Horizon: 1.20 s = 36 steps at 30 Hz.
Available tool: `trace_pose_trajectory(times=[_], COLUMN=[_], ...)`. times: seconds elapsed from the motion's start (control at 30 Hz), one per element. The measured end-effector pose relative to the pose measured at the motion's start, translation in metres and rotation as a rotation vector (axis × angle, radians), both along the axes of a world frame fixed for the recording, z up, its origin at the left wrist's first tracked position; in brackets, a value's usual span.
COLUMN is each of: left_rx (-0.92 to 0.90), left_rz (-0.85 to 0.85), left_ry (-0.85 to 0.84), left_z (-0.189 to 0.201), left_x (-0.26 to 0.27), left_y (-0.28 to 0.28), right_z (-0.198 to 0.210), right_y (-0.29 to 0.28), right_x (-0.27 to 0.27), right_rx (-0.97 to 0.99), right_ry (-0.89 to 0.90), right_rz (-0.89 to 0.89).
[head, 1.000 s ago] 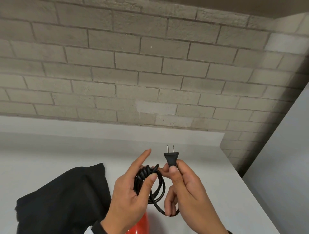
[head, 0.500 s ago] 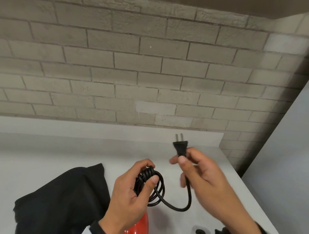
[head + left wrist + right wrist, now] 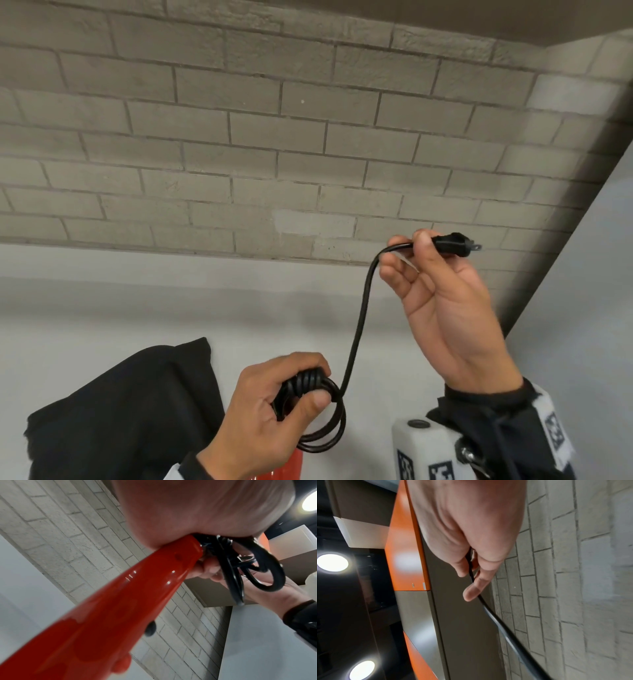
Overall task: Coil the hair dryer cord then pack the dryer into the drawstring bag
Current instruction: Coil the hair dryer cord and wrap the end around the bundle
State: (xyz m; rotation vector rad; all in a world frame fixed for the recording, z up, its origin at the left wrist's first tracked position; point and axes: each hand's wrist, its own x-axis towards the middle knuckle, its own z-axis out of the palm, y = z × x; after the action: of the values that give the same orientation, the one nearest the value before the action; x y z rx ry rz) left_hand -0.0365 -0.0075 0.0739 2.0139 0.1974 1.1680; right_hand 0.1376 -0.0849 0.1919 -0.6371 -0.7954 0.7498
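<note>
My left hand point(image 3: 274, 407) grips a bundle of black cord coils point(image 3: 305, 383) together with the top of the red hair dryer handle point(image 3: 106, 615); a couple of loops point(image 3: 329, 435) hang below the fist. A sliver of red dryer point(image 3: 284, 469) shows under that hand. From the coils a free length of cord point(image 3: 359, 322) rises to my right hand point(image 3: 442, 298), held higher and to the right. Its thumb and fingers pinch the cord just behind the black two-pin plug point(image 3: 452, 244), which points right. The black drawstring bag point(image 3: 120, 421) lies crumpled on the white counter at lower left.
A white counter point(image 3: 137, 308) runs under both hands, backed by a grey brick wall point(image 3: 274, 137). A white panel point(image 3: 589, 274) stands at the right. Ceiling lights point(image 3: 332, 562) and orange and brown panels point(image 3: 404, 547) show in the wrist views.
My right hand has carried the plug up and to the right, pulling the free cord out longer and straighter. The plug turned from pins up to pins right. The left hand closed tighter on the coils.
</note>
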Motion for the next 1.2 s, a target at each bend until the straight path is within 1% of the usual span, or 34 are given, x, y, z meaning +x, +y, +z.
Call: trace_pose_trajectory(times=[0.1, 0.2, 0.3, 0.43, 0.5, 0.6, 0.67, 0.73, 0.8, 0.87, 0.9, 0.97, 1.03, 1.1, 1.13, 1.2], left_rx=[0.007, 0.057, 0.043, 0.060, 0.062, 0.024, -0.007, -0.025, -0.042, -0.058, -0.060, -0.067, -0.089, -0.116, -0.124, -0.144], left_rz=[-0.017, 0.021, 0.026, 0.070, 0.103, 0.129, 0.131, 0.136, 0.143, 0.156, 0.165, 0.167, 0.153, 0.159, 0.165, 0.169], left_ry=[0.006, 0.037, -0.004, -0.058, -0.070, -0.090, -0.104, -0.103, -0.103, -0.108, -0.105, -0.100, -0.105, -0.104, -0.102, -0.100], left_z=[0.000, -0.001, -0.001, -0.002, -0.003, -0.005, -0.004, -0.004, -0.004, -0.004, -0.004, -0.006, -0.007, -0.008, -0.008, -0.009], left_x=[0.000, 0.000, -0.002, -0.004, -0.004, -0.004, -0.005, -0.005, -0.006, -0.007, -0.006, -0.005, -0.002, 0.000, 0.002, 0.006], left_y=[-0.001, -0.001, -0.002, -0.002, -0.001, 0.002, 0.003, 0.005, 0.007, 0.009, 0.010, 0.010, 0.009, 0.007, 0.007, 0.006], right_z=[-0.008, -0.011, -0.013, -0.030, -0.045, -0.073, -0.090, -0.106, -0.120, -0.134, -0.141, -0.155, -0.162, -0.160, -0.156, -0.145], right_y=[0.008, 0.009, 0.008, 0.005, 0.001, -0.007, -0.013, -0.019, -0.023, -0.026, -0.026, -0.027, -0.026, -0.025, -0.025, -0.023], right_x=[-0.006, -0.007, 0.009, 0.042, 0.053, 0.063, 0.065, 0.065, 0.062, 0.057, 0.055, 0.047, 0.036, 0.025, 0.020, 0.013], right_rx=[-0.001, 0.018, -0.001, -0.128, -0.211, -0.311, -0.420, -0.535, -0.593, -0.636, -0.672, -0.753, -0.831, -0.856, -0.842, -0.775], right_ry=[0.018, 0.013, 0.023, 0.085, 0.057, -0.029, -0.113, -0.227, -0.344, -0.525, -0.660, -0.916, -1.031, -1.047, -1.001, -0.788], right_rz=[0.028, 0.039, -0.060, -0.156, -0.181, -0.239, -0.297, -0.351, -0.412, -0.458, -0.447, -0.310, -0.160, -0.068, -0.025, 0.051])
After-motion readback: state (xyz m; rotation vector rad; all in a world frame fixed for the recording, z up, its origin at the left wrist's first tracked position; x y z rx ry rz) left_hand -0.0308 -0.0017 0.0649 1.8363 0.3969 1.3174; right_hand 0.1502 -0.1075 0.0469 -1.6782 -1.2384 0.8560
